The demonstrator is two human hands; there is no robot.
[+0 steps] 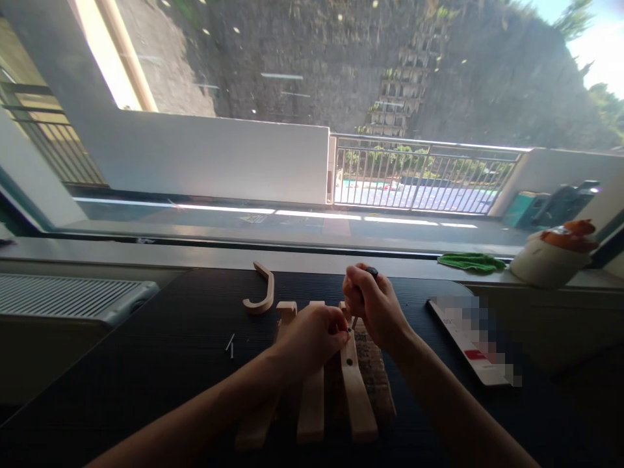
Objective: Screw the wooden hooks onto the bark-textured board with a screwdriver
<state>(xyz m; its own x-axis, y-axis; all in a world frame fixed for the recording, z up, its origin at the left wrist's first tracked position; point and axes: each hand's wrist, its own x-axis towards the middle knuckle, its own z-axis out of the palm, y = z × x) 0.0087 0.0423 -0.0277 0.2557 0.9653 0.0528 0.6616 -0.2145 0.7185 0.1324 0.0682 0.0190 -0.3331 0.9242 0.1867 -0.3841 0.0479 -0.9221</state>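
My right hand (373, 296) is wrapped around the dark handle of a screwdriver (372, 272), its shaft slanting down to the wood. Beside the tip, my left hand (312, 335) pinches thumb and forefinger at a small screw (349, 329) near the upper end of the right wooden hook (359, 396). A dark hole or screw head shows lower on that hook. The middle wooden hook (311, 409) and the left wooden hook (258, 426) lie alongside, partly under my left hand and forearm. Beneath them is a rough wooden board (375, 370) with dark printing.
A loose wooden hook (269, 292) and a few screws (231, 348) lie left on the black table (195, 364). At right is a flat, partly blurred box (480, 354). A green cloth (472, 262) and a pale pot (548, 260) stand along the windowsill; a radiator (78, 300) is at left.
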